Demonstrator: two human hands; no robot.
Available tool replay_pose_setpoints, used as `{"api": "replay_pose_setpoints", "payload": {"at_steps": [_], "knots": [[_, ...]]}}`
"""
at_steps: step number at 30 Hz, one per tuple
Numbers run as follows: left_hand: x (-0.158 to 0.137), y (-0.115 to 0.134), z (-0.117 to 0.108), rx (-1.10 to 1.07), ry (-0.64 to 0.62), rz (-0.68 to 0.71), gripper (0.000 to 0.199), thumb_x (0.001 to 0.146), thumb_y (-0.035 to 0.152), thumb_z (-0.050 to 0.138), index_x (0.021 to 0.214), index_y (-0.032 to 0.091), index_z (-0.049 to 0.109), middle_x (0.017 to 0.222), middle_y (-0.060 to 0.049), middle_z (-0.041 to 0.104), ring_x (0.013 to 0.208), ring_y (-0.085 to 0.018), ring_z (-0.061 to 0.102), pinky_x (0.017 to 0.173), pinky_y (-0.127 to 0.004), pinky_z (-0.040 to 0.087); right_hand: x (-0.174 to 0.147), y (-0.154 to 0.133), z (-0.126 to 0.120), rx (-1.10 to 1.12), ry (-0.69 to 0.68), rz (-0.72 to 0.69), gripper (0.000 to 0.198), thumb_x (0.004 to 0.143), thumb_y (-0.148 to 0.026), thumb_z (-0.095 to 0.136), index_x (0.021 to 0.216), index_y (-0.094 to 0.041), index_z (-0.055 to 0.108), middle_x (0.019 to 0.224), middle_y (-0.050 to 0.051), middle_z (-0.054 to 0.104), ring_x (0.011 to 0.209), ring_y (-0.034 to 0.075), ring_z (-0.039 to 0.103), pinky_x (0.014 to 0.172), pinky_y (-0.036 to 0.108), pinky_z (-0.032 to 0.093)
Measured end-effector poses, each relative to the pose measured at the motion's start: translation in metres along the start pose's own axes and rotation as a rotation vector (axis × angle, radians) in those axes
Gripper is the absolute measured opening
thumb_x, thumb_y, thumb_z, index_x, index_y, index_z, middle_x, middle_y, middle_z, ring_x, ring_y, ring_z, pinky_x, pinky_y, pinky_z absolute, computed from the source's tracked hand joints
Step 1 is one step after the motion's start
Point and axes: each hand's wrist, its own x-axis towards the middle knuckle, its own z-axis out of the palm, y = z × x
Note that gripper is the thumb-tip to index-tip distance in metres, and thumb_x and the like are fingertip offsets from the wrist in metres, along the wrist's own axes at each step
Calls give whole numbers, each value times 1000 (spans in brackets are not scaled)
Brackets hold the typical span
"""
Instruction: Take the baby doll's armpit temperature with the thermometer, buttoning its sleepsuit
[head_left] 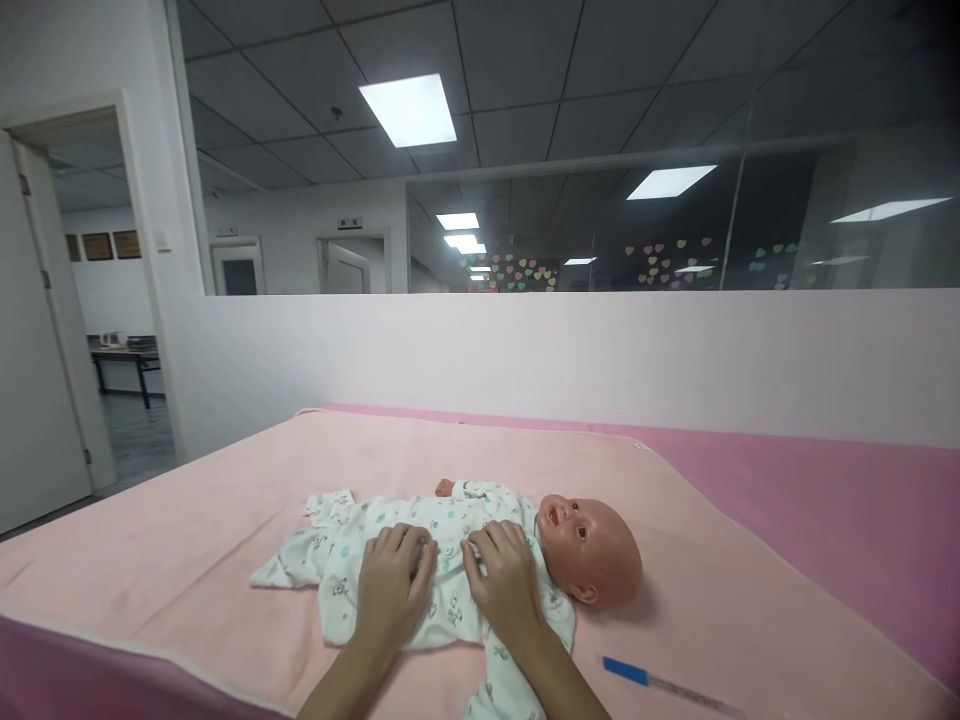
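Note:
A baby doll [600,550] lies on its back, its bald head to the right and its face turned up. It wears a white one-piece suit [454,605] with small animal prints. My left hand [391,580] rests palm down on the lower front of the suit, with fingers together and thumb apart. Higher up, near the doll's chest, my right hand [508,578] lies the same way, its fingers slightly bent. A strip of the suit's front shows between my two thumbs. Neither hand visibly grips the cloth. One small doll hand [445,487] sticks out of the far sleeve.
Beneath the doll spreads a peach cloth [225,520] over a pink cover [847,510]. A pen with a blue cap [625,671] lies at the near right. Behind stands a white half wall [562,360] topped by glass. A doorway [124,300] opens at the left.

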Motion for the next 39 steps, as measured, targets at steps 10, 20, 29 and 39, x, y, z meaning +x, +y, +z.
{"api": "replay_pose_setpoints", "payload": {"at_steps": [10, 20, 29, 39], "knots": [[32, -18, -7, 50, 120, -107, 15, 81, 31, 44, 77, 20, 54, 71, -2, 58, 73, -20, 49, 70, -34, 33, 2, 1, 0, 37, 24, 27, 13, 83, -16, 41, 82, -18, 54, 74, 4, 53, 74, 17, 47, 68, 30, 34], [54, 9, 41, -226, -121, -59, 23, 85, 28, 34, 73, 20, 53, 69, 0, 57, 67, -16, 52, 62, -26, 36, -14, -2, -49, 75, 96, -7, 20, 83, -9, 39, 89, -18, 56, 79, 6, 60, 76, 18, 54, 71, 32, 41], [51, 7, 41, -237, -103, -90, 23, 84, 31, 36, 74, 20, 54, 72, -1, 59, 70, -16, 51, 64, -26, 37, -106, 67, -143, -317, -84, 521, 28, 82, -31, 38, 89, -17, 61, 90, 12, 63, 78, 23, 59, 67, 37, 47], [52, 8, 39, -226, -100, -78, 23, 83, 30, 36, 71, 20, 54, 70, -1, 58, 68, -16, 52, 60, -26, 35, -110, 85, -161, -211, -384, 569, 30, 83, -34, 33, 69, -20, 55, 75, 7, 60, 71, 19, 56, 66, 31, 42]]}}
